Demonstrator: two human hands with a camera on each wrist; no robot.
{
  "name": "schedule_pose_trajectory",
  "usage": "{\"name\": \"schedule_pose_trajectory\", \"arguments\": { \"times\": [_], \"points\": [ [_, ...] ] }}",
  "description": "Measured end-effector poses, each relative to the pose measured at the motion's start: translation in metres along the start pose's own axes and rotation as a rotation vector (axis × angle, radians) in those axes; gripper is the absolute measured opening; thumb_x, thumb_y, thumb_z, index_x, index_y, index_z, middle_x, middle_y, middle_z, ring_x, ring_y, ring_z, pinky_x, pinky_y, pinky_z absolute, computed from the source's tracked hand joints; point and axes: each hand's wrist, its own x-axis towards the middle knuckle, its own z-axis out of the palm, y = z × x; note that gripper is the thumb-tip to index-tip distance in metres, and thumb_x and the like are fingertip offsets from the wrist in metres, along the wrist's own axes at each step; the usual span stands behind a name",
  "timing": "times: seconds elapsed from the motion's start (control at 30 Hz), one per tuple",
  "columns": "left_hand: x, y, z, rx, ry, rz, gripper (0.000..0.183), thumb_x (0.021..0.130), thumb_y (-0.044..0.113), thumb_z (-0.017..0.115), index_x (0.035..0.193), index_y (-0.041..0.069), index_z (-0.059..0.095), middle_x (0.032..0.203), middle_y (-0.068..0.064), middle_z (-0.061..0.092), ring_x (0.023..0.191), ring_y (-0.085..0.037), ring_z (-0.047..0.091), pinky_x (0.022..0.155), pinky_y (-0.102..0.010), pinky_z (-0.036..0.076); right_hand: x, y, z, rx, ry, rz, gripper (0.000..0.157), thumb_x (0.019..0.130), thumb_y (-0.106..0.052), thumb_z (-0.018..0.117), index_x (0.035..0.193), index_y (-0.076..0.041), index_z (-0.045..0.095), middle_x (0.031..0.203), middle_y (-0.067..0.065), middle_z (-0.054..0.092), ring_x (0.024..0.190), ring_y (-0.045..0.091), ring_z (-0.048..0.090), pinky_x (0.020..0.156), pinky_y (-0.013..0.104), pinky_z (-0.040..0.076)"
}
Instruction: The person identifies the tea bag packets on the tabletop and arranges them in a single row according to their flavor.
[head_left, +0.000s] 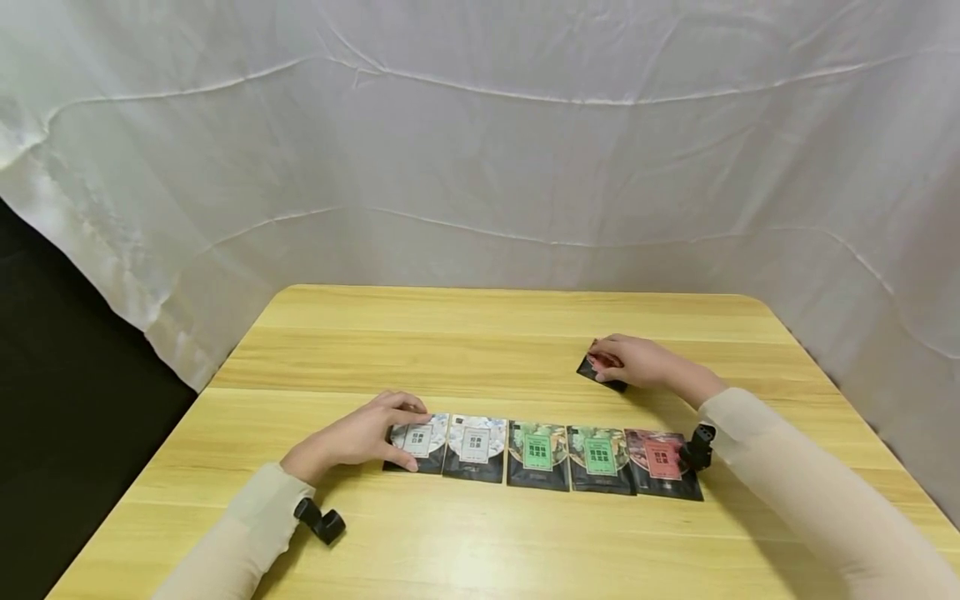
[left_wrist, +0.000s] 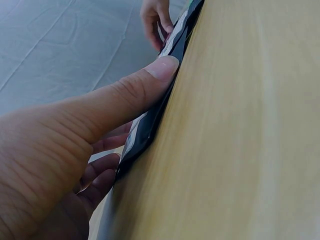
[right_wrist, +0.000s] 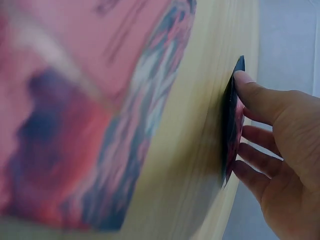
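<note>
A row of tea packets lies flat on the table. My left hand [head_left: 371,429] rests at the left end on a white-labelled tea packet [head_left: 429,440], with the thumb on its near edge and relaxed fingers at its far side. Beyond the row, my right hand [head_left: 637,360] pinches a red-labelled tea packet [head_left: 609,383] between thumb and fingertips. In the right wrist view, this red packet [right_wrist: 234,127] appears edge-on beside a shadow on the wood. The hand covers part of its face.
To the right in the row follow another white packet [head_left: 475,450], two green packets [head_left: 537,457] and a red packet [head_left: 656,454], close together. The wooden table [head_left: 450,542] meets a hanging white cloth [head_left: 480,167] at the back. Each wrist wears a small black camera [head_left: 321,522].
</note>
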Motion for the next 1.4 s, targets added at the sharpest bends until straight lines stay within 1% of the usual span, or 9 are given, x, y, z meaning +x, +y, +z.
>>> {"name": "schedule_pose_trajectory", "arguments": {
  "times": [0.17,0.23,0.3,0.43,0.57,0.67,0.83,1.07,1.4],
  "points": [
    [0.0,0.0,-0.001,0.003,0.002,0.0,0.082,0.074,0.056,0.077,0.136,0.007,0.059,0.135,-0.003,0.05,0.126,-0.026,0.042,0.103,-0.047,0.038,-0.008,0.006,-0.003,-0.007,0.014,-0.03,0.05,0.093,-0.026,0.069,0.133,0.001,0.059,0.127,0.021,0.06,0.104,0.036,0.06,0.09,0.053,0.045],
    [0.0,-0.001,-0.001,0.004,0.003,0.001,0.082,0.074,0.056,0.078,0.136,0.006,0.059,0.135,-0.003,0.051,0.126,-0.026,0.042,0.103,-0.047,0.038,-0.012,0.008,-0.003,-0.007,0.008,-0.013,0.05,0.094,-0.026,0.068,0.135,-0.001,0.058,0.131,0.022,0.058,0.111,0.04,0.058,0.094,0.055,0.044],
    [0.0,-0.002,-0.001,0.005,0.004,0.003,0.082,0.074,0.056,0.077,0.136,0.006,0.059,0.134,-0.003,0.051,0.126,-0.026,0.043,0.103,-0.047,0.038,-0.016,0.011,-0.002,-0.014,0.001,0.009,0.05,0.095,-0.027,0.067,0.137,-0.002,0.057,0.137,0.023,0.053,0.12,0.044,0.052,0.098,0.058,0.041],
    [0.001,-0.003,-0.001,0.005,0.005,0.005,0.082,0.074,0.056,0.077,0.136,0.006,0.059,0.134,-0.003,0.051,0.126,-0.025,0.043,0.103,-0.047,0.038,-0.024,0.016,-0.002,-0.012,-0.006,0.046,0.049,0.096,-0.03,0.065,0.137,-0.005,0.058,0.14,0.023,0.05,0.122,0.047,0.049,0.099,0.059,0.039],
    [0.001,-0.004,-0.001,0.003,0.005,0.007,0.082,0.074,0.056,0.077,0.136,0.006,0.059,0.134,-0.003,0.051,0.126,-0.025,0.043,0.103,-0.047,0.038,-0.032,0.02,-0.003,0.019,-0.001,0.082,0.047,0.096,-0.034,0.064,0.134,-0.007,0.061,0.137,0.022,0.053,0.12,0.047,0.051,0.098,0.061,0.039],
    [0.001,-0.004,-0.001,0.002,0.005,0.009,0.082,0.074,0.056,0.077,0.136,0.006,0.059,0.135,-0.004,0.051,0.126,-0.026,0.043,0.103,-0.047,0.038,-0.037,0.023,-0.002,0.039,0.011,0.112,0.045,0.095,-0.035,0.065,0.131,-0.008,0.063,0.13,0.021,0.059,0.116,0.044,0.055,0.095,0.06,0.041],
    [0.001,-0.005,-0.001,0.003,0.002,0.006,0.083,0.074,0.057,0.077,0.137,0.007,0.058,0.135,-0.003,0.05,0.127,-0.026,0.042,0.103,-0.047,0.038,-0.044,0.028,0.001,0.049,0.043,0.115,0.048,0.092,-0.033,0.069,0.13,-0.004,0.062,0.122,0.019,0.063,0.109,0.04,0.059,0.091,0.057,0.045],
    [0.0,-0.006,-0.002,-0.001,0.003,0.008,0.083,0.074,0.057,0.077,0.136,0.006,0.059,0.135,-0.003,0.05,0.127,-0.026,0.043,0.103,-0.048,0.038,-0.058,0.035,0.003,0.051,0.064,0.127,0.054,0.092,-0.037,0.068,0.135,-0.004,0.059,0.133,0.023,0.056,0.119,0.047,0.051,0.096,0.061,0.04],
    [-0.001,-0.008,-0.003,-0.011,0.001,0.003,0.083,0.073,0.057,0.077,0.136,0.007,0.059,0.135,-0.004,0.05,0.128,-0.027,0.042,0.103,-0.048,0.038,-0.073,0.042,0.002,0.09,0.088,0.189,0.055,0.089,-0.042,0.071,0.129,-0.006,0.065,0.127,0.024,0.06,0.115,0.046,0.054,0.094,0.06,0.042]
  ]
}}
